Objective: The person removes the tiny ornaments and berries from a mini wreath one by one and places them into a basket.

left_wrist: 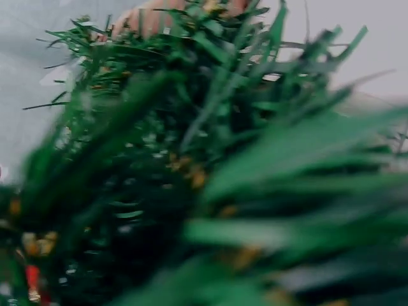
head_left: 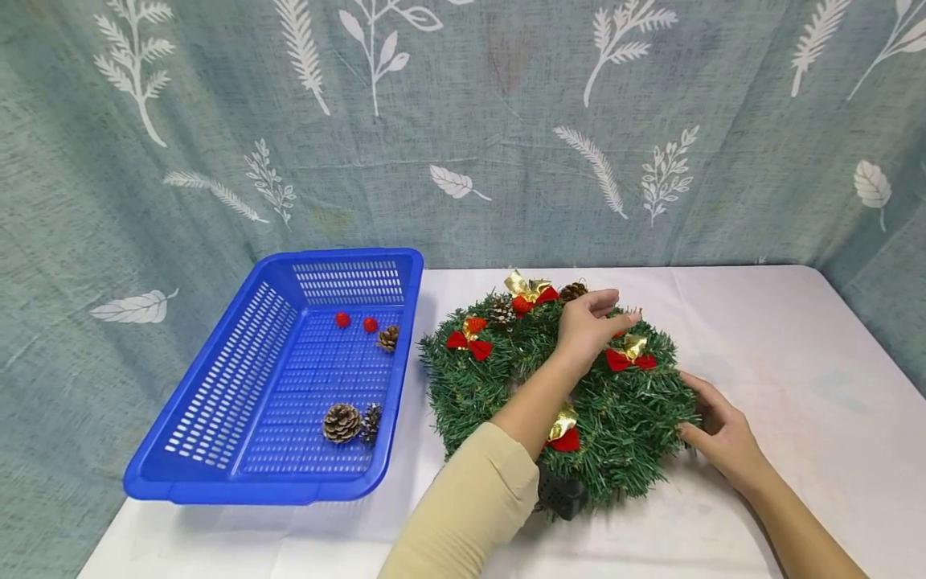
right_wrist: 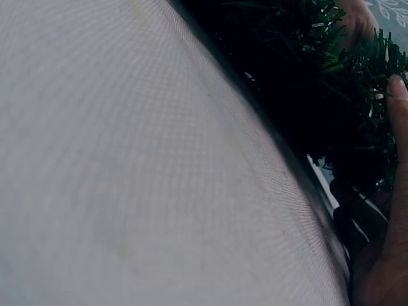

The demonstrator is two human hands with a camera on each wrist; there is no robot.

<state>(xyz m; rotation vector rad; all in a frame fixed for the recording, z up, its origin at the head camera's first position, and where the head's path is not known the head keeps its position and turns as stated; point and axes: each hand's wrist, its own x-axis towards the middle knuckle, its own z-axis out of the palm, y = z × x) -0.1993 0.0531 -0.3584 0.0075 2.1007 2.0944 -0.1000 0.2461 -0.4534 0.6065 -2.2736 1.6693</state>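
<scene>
A green tinsel wreath [head_left: 622,426] lies on the white table, trimmed with red bows [head_left: 470,346], gold ribbons [head_left: 528,285] and pinecones [head_left: 501,312]. My left hand [head_left: 589,330] reaches across it and grips its far right part, fingers over the far side and thumb toward the near side. Greenery partly hides those fingers [left_wrist: 146,19] in the left wrist view. At the wreath's right edge my right hand [head_left: 723,438] holds the rim, thumb [right_wrist: 397,95] on top and the other fingers lower down at the side. My left forearm covers the wreath's middle.
A blue plastic basket [head_left: 271,489] stands on the left with two red berries [head_left: 342,320] and several pinecones [head_left: 342,423] inside. A black box-like piece [head_left: 560,494] pokes out under the wreath's near edge. A leaf-patterned curtain [head_left: 463,137] hangs behind the white table [head_left: 781,338].
</scene>
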